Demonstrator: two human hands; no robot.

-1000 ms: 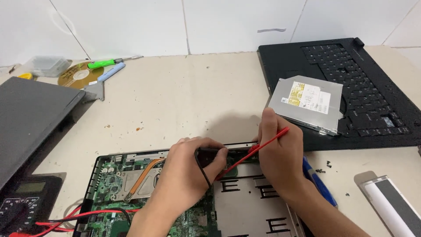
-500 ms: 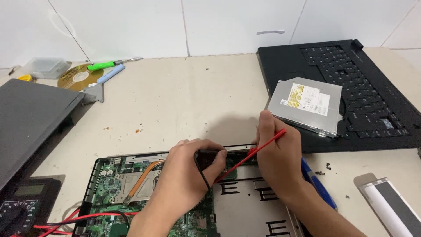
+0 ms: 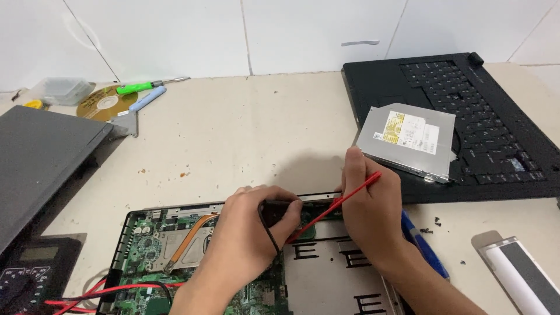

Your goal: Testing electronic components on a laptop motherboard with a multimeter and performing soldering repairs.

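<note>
Pinching red probe (image 3: 335, 203) between right fingers (image 3: 356, 175)

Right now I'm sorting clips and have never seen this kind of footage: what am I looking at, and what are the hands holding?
The single picture comes from a camera on a person's head, looking down at their bare hands over a beige worktop. An opened laptop base shows its green circuit board. The left hand holds a black probe and the right hand a red probe, both tips on the board. Around lie a multimeter, a silver disc drive on a black keyboard panel, a disc and a green screwdriver.
</note>
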